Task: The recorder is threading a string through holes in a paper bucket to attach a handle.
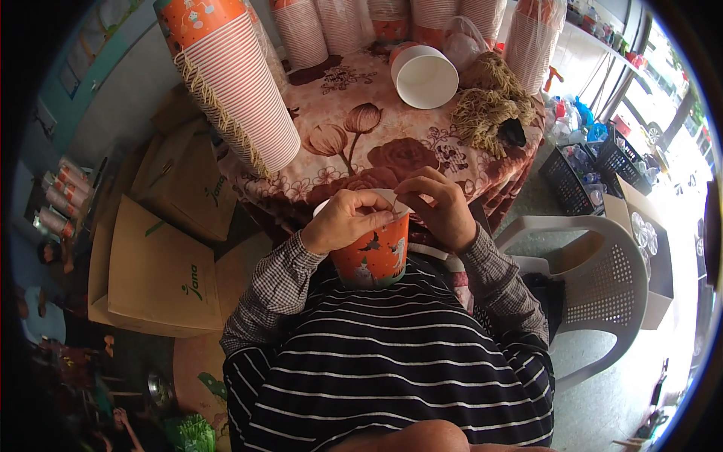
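Note:
An orange paper bucket (370, 260) with a white rim and dark printed figures stands upright against my lap, at the near edge of the table. My left hand (348, 221) is closed on its rim, thumb outside and fingers over the top. Just to the right, my right hand (440, 209) pinches a thin tan cord at the rim, its fingertips close to those of the left. Most of the cord is hidden by my fingers. At the far right of the table lies a tangled bundle of tan cords (488, 113).
A tall leaning stack of buckets (237, 98), cord loops down its side, stands at the table's left. A white-lined bucket (426, 78) lies tipped at the back, before wrapped stacks (300, 34). Cardboard boxes (162, 264) sit left; a plastic chair (602, 286) and black crates (568, 177) stand right.

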Demonstrator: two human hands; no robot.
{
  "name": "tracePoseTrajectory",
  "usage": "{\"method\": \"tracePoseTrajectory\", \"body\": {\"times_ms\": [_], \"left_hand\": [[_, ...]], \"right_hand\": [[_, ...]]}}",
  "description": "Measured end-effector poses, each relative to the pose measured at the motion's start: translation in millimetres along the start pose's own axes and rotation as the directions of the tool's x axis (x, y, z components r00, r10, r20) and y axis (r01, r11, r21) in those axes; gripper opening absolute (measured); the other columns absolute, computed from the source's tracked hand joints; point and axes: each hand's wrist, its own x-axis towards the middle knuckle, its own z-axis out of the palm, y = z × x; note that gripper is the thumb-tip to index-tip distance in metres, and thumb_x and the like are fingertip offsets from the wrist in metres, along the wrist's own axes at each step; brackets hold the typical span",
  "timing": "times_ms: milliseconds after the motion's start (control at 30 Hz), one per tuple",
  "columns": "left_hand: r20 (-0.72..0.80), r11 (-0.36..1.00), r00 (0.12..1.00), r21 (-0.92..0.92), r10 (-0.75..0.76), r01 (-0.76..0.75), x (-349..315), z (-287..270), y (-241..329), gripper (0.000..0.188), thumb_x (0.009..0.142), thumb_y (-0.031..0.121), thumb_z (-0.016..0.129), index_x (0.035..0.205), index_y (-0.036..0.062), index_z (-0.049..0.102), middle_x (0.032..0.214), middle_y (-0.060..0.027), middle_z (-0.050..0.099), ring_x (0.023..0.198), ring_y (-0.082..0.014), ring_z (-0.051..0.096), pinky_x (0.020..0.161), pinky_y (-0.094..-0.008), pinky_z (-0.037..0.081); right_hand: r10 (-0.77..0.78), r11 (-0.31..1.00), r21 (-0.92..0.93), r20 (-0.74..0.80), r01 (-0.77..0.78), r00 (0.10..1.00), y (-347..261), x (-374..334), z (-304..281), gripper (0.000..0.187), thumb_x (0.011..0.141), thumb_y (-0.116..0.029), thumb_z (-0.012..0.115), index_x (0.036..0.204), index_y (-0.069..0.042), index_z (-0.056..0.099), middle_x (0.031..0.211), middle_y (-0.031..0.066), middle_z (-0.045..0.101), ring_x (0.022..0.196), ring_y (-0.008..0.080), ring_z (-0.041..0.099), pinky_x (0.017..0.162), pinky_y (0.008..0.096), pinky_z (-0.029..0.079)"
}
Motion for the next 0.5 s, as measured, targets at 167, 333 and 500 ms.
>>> {"method": "tracePoseTrajectory", "body": {"times_ms": [167, 333, 500], "left_hand": [[-0.045, 0.995, 0.996, -0.067, -0.083, 0.08, -2.3, -1.1, -2.9, 0.021, 0.09, 0.013, 0.065, 0.101, -0.0045, 0.067, 0.093, -0.0073, 0.069, 0.086, -0.0101, 0.062, 0.079, -0.0244, 0.051], [-0.036, 0.987, 0.996, -0.14, -0.081, 0.075, -2.8, -0.7, -2.1, 0.022, 0.09, 0.014, 0.065, 0.103, -0.0039, 0.067, 0.094, -0.0064, 0.069, 0.088, -0.0094, 0.062, 0.081, -0.024, 0.051], [-0.013, 0.99, 0.997, -0.12, -0.082, 0.08, -2.9, -2.1, 2.9, 0.022, 0.091, 0.015, 0.065, 0.104, -0.0032, 0.067, 0.093, -0.0057, 0.069, 0.088, -0.0092, 0.062, 0.081, -0.024, 0.05]], "right_hand": [[0.027, 0.995, 0.094, 0.045, -0.031, 0.999, -1.1, 1.0, -12.2, 0.016, 0.084, -0.004, 0.068, 0.1, -0.006, 0.067, 0.098, 0.0043, 0.061, 0.078, 0.0132, 0.062, 0.067, 0.0254, 0.05], [0.044, 0.989, 0.127, 0.206, -0.071, 0.978, -11.4, 2.2, -18.6, 0.018, 0.082, -0.004, 0.07, 0.099, -0.006, 0.067, 0.097, 0.0034, 0.062, 0.079, 0.0122, 0.061, 0.066, 0.0247, 0.049], [0.035, 0.993, 0.101, 0.225, -0.059, 0.974, -8.8, 0.6, -12.8, 0.02, 0.08, -0.003, 0.071, 0.099, -0.007, 0.068, 0.096, 0.0027, 0.064, 0.081, 0.0117, 0.061, 0.067, 0.0247, 0.048]]}}
